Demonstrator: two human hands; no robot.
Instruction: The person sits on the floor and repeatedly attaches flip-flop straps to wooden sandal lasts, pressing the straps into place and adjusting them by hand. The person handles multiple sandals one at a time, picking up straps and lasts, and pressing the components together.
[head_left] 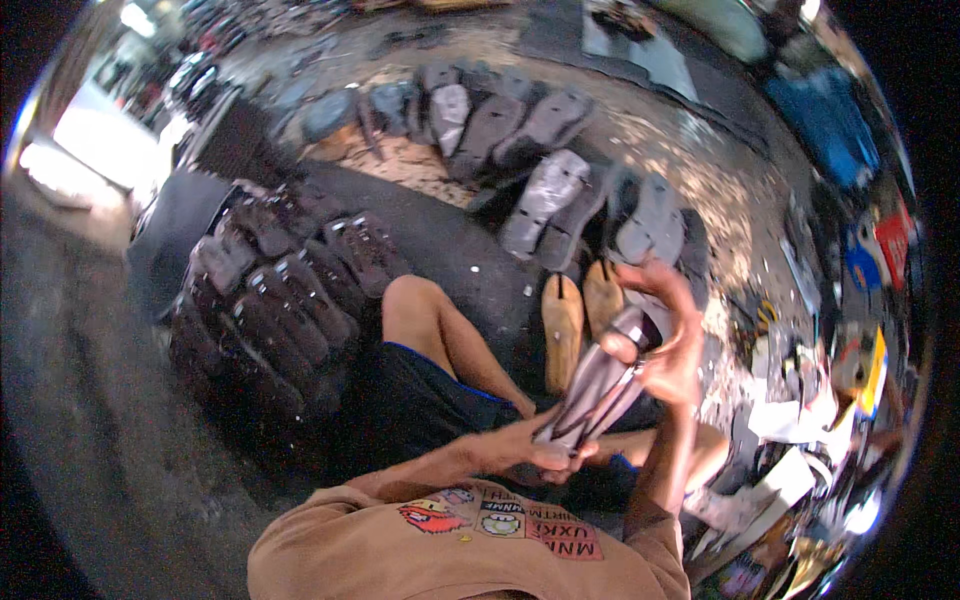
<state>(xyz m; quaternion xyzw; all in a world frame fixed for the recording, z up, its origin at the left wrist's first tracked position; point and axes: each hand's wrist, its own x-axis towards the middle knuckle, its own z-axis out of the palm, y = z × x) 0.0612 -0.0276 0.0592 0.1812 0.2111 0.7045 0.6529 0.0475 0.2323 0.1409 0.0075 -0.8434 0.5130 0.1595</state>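
A dark sandal (pixel 594 398) with glossy straps is held slantwise over my lap, slightly blurred. My left hand (pixel 540 450) grips its lower end, fingers closed around it. Around the upper end curls my right hand (pixel 675 345), its thumb pressed on the strap and its fingers arched over the far tip. Whether a last sits inside the sandal I cannot tell. Just beyond it, two tan wooden foot lasts (pixel 562 325) lie side by side, the right one partly hidden by my right hand.
Several dark strapped sandals (pixel 285 310) are heaped to the left. Grey soles (pixel 545 200) lie in rows ahead on a dark mat (pixel 400 210). Scraps and cut pieces (pixel 785 480) clutter the right side, with a blue bag (pixel 830 125) farther back. My bent legs frame the work.
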